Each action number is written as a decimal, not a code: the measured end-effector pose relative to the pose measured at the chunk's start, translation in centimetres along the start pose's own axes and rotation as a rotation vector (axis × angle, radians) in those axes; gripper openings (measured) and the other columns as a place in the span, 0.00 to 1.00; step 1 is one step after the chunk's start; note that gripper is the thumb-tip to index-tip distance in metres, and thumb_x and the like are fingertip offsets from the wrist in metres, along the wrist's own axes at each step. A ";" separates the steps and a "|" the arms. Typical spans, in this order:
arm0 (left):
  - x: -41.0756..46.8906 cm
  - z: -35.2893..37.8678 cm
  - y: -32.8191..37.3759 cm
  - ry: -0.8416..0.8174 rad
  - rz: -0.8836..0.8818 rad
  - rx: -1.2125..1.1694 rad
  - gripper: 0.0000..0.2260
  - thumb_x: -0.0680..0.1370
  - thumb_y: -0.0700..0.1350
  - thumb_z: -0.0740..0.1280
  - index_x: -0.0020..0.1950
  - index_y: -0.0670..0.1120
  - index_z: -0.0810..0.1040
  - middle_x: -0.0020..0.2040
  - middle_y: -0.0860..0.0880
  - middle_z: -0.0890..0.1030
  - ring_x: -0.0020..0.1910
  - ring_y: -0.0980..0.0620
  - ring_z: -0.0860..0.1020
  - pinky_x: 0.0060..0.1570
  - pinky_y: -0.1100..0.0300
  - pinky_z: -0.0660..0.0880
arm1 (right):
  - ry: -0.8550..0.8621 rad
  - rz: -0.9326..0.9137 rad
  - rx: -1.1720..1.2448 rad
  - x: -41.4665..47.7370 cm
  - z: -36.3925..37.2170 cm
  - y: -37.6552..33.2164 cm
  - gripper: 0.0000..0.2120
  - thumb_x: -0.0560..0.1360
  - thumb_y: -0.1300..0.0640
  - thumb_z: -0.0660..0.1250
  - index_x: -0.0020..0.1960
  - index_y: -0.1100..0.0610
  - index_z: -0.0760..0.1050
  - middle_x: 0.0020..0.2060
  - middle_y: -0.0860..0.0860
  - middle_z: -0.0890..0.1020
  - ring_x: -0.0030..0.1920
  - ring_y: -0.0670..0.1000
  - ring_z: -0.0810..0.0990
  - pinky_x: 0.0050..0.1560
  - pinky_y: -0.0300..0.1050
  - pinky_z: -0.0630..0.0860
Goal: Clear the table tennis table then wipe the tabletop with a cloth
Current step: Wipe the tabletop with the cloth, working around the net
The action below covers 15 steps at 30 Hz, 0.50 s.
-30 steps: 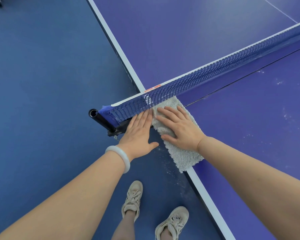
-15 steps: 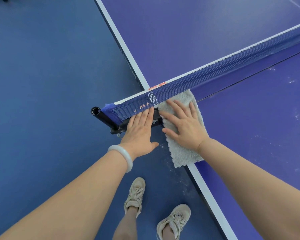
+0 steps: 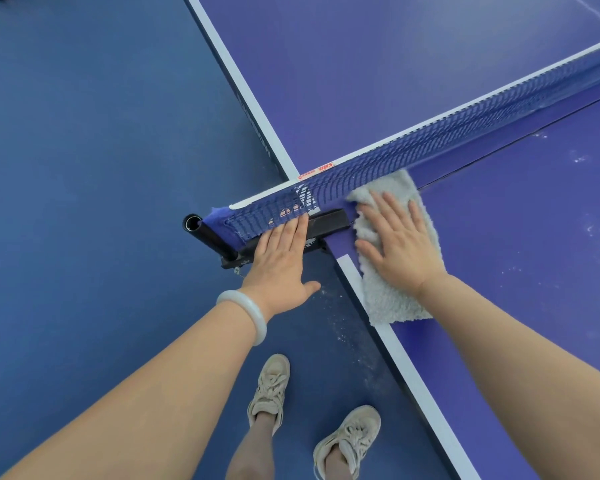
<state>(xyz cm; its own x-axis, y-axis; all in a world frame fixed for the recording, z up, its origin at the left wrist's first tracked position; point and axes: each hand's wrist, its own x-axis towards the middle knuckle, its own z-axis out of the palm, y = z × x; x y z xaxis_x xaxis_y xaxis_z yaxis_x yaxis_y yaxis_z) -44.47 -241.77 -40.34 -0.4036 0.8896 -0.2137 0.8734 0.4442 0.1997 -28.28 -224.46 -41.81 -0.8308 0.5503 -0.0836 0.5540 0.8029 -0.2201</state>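
The right hand [image 3: 399, 244] lay flat on the cloth [image 3: 392, 303], fingers straight and spread, pressing it onto the table tennis table [image 3: 499, 323] at the near corner where the net [image 3: 465, 133] met the side edge. The left hand [image 3: 281, 265] was flat too, fingers straight and together, fingertips resting on the black net clamp [image 3: 329, 221] just beside the net post [image 3: 205, 233], gripping nothing. A pale bracelet [image 3: 246, 313] sat on that wrist. The two hands were apart, with the table's corner between them.

The cloth was a pale fluffy towel, its far end tucked against the foot of the net and its near end lying over the white edge line.

As for progress, the clearing part looked done, as far as the view reached: no bats, balls or other loose things showed on either half of the tabletop. Wiping was under way but far from finished, I judged. White specks [image 3: 582, 161] dotted the near half to the right of the cloth, and fine pale dust lay on the blue floor [image 3: 84, 168] by the table edge, near the person's shoes [image 3: 271, 382]. The near half beyond the cloth looked unwiped, and nothing showed whether the far half had been done.
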 end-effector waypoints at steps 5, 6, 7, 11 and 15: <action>-0.1 0.0 0.0 0.009 -0.010 -0.004 0.54 0.73 0.65 0.66 0.76 0.47 0.28 0.79 0.50 0.35 0.77 0.52 0.34 0.65 0.61 0.21 | 0.018 0.118 -0.031 -1.2 0.9 -3.1 0.31 0.82 0.38 0.46 0.81 0.51 0.51 0.81 0.49 0.48 0.81 0.50 0.41 0.78 0.59 0.39; -0.1 -0.1 0.0 0.005 -0.005 -0.004 0.54 0.73 0.65 0.66 0.76 0.47 0.28 0.79 0.50 0.34 0.77 0.52 0.33 0.65 0.61 0.20 | 0.006 0.071 -0.032 -1.6 1.2 -3.7 0.31 0.82 0.38 0.45 0.81 0.51 0.51 0.81 0.49 0.48 0.80 0.50 0.42 0.78 0.59 0.39; 0.0 -0.1 0.0 -0.001 0.000 -0.004 0.54 0.73 0.65 0.66 0.76 0.47 0.27 0.79 0.50 0.34 0.77 0.53 0.33 0.66 0.61 0.21 | -0.012 0.022 -0.040 -2.0 1.2 -3.6 0.31 0.82 0.38 0.45 0.81 0.52 0.52 0.81 0.48 0.49 0.80 0.49 0.42 0.79 0.58 0.39; 0.0 -0.2 -0.1 -0.003 0.013 0.005 0.53 0.73 0.65 0.66 0.77 0.46 0.29 0.79 0.49 0.35 0.77 0.51 0.34 0.68 0.59 0.23 | 0.000 0.132 -0.082 -1.6 0.1 1.0 0.31 0.82 0.39 0.43 0.82 0.50 0.51 0.81 0.48 0.52 0.81 0.49 0.44 0.79 0.57 0.39; -0.1 -0.1 -0.1 -0.009 0.011 0.014 0.53 0.73 0.65 0.66 0.77 0.46 0.29 0.79 0.48 0.35 0.78 0.50 0.35 0.71 0.56 0.28 | 0.035 0.392 -0.040 -1.5 0.7 -1.7 0.31 0.82 0.41 0.43 0.82 0.54 0.49 0.81 0.51 0.49 0.81 0.51 0.42 0.78 0.58 0.37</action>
<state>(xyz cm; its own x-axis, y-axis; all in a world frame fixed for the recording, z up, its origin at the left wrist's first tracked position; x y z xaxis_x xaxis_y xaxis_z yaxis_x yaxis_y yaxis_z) -44.55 -241.89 -40.27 -0.3912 0.8935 -0.2205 0.8817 0.4325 0.1883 -27.99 -226.86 -41.99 -0.5539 0.8238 -0.1206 0.8311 0.5384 -0.1396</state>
